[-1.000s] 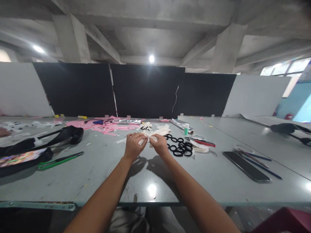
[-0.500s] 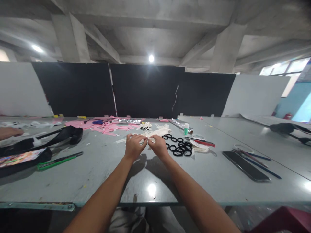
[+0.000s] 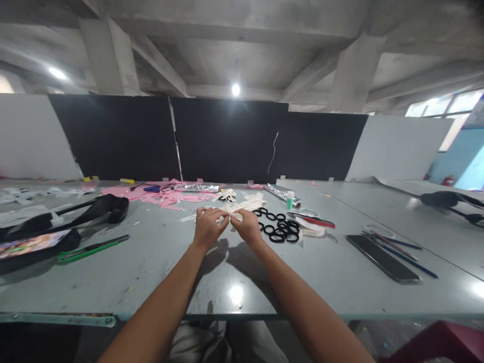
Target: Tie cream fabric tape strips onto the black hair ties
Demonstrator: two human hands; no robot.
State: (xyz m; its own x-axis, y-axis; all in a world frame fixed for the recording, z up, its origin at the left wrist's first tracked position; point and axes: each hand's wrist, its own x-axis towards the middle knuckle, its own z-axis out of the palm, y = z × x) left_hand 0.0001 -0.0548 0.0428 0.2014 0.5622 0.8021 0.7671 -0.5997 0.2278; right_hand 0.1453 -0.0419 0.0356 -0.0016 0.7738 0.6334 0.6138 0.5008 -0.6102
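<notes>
My left hand and my right hand meet over the middle of the table, fingertips pinched together. Between them is a small white strip, partly hidden by the fingers; whether it is paper or cloth I cannot tell. A pile of cream-white strips lies just beyond my hands. To the right of my right hand several black rings, like hair ties, lie loosely grouped. A small bunch of white strips with black rings sits farther back.
Red-handled scissors, a glue stick and a foil roll lie to the right, a dark phone beyond them. On the left are a green cutter knife, a black strap and pink scraps.
Another person's hand at the far left edge has gone out of view. My hands stay nearly in place, with slight finger movement at the white strip.
</notes>
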